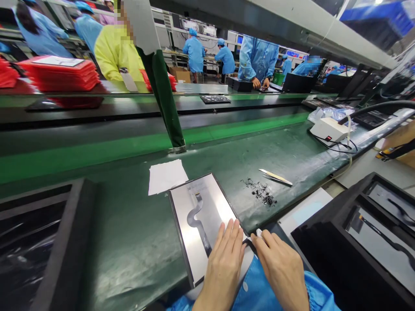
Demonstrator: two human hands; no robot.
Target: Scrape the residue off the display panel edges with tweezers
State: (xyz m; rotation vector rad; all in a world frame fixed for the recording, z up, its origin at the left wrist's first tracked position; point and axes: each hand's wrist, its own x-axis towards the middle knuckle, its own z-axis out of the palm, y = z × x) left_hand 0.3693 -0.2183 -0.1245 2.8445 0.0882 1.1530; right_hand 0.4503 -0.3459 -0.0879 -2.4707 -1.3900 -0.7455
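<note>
A flat display panel (214, 203) with a silvery back and a dark rim lies at a slant on the green bench, near its front edge. A curved grey ribbon cable (193, 219) runs along its back. My left hand (227, 250) rests flat on the panel's near right part, fingers stretched out side by side. At the panel's near right corner, my right hand (275, 259) is closed in a pinch around a small white piece of cloth or paper (258, 233), most of it hidden by the fingers.
Tweezers (275, 177) and black scraps (261, 192) lie beyond the panel, white paper sheets (166, 176) to its left. Black foam trays stand at left (81, 242) and right (324, 242). A green post (165, 103) rises behind. Co-workers sit across the line; a white device (330, 129) sits far right.
</note>
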